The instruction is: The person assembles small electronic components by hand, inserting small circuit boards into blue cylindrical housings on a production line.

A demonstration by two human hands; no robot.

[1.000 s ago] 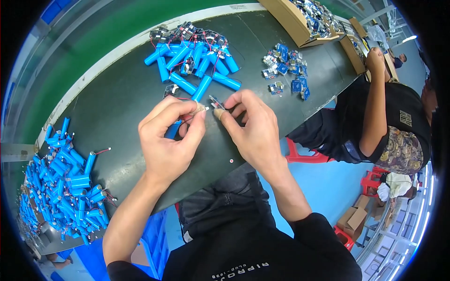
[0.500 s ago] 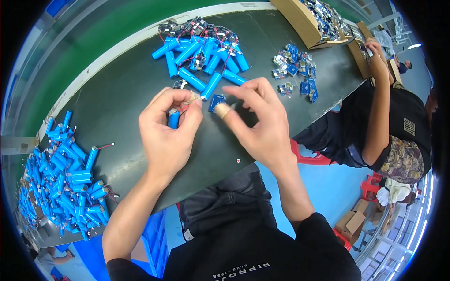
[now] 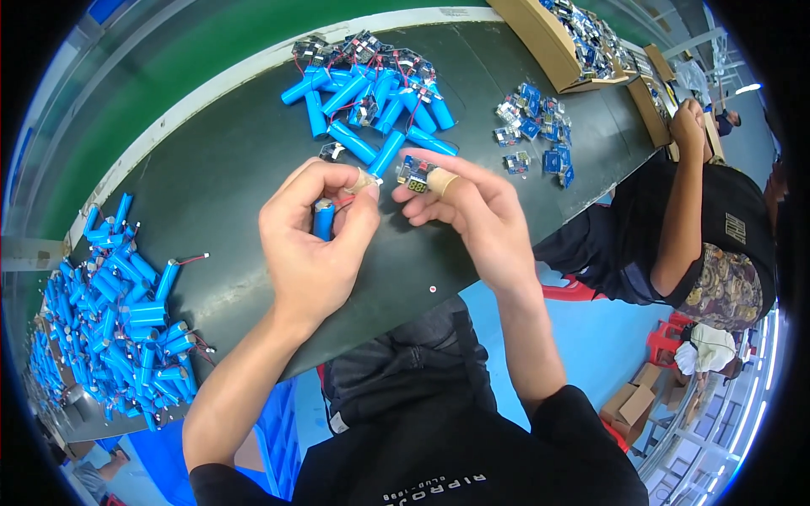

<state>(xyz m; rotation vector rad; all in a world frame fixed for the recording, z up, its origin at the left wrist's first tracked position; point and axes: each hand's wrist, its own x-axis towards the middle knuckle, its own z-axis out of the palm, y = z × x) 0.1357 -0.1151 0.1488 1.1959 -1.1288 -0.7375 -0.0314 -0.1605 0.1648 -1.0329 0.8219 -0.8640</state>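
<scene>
My left hand (image 3: 312,228) is closed, thumb and forefinger pinching the lead of a blue cylindrical battery (image 3: 323,221). The battery's body shows in the curl of the fingers, with a bit of red wire by it. Across a small gap, my right hand (image 3: 472,211) grips a small circuit board (image 3: 415,174) with a little digit display between thumb and fingers. Tan finger covers wrap fingertips on both hands. Just beyond them lies a heap of blue batteries (image 3: 386,153), with wired boards (image 3: 363,46) at its far side.
A large pile of blue batteries (image 3: 110,295) covers the table's left end. Loose circuit boards (image 3: 531,126) lie at the right, near a cardboard box (image 3: 540,38) full of more boards. A co-worker's arm (image 3: 682,202) reaches over boxes at far right.
My right hand has picked the circuit board up off the table and turned it so its display shows. My left hand keeps its pinch, shifted slightly right.
</scene>
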